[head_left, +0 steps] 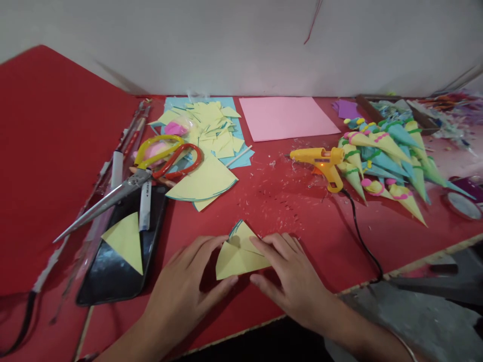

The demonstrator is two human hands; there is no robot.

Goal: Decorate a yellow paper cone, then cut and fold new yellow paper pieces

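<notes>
A folded pale yellow paper [239,261] lies on the red table near its front edge, with a teal line along its upper left curve. My left hand [190,281] touches its left side, index fingertip at the upper left and thumb by the lower edge. On the right, my right hand [292,281] presses its index finger on the paper, the thumb just below it. Both hands have thumb and fingers apart around the paper. Beyond them lie yellow fan-shaped sheets [206,181] with teal curved edges.
Large scissors [139,176] lie at the left by a black phone [113,266] with a yellow piece on it. A yellow glue gun [320,161], its cord trailing forward, lies before decorated paper cones [400,151]. Pink paper [287,118] and scraps [215,123] are behind.
</notes>
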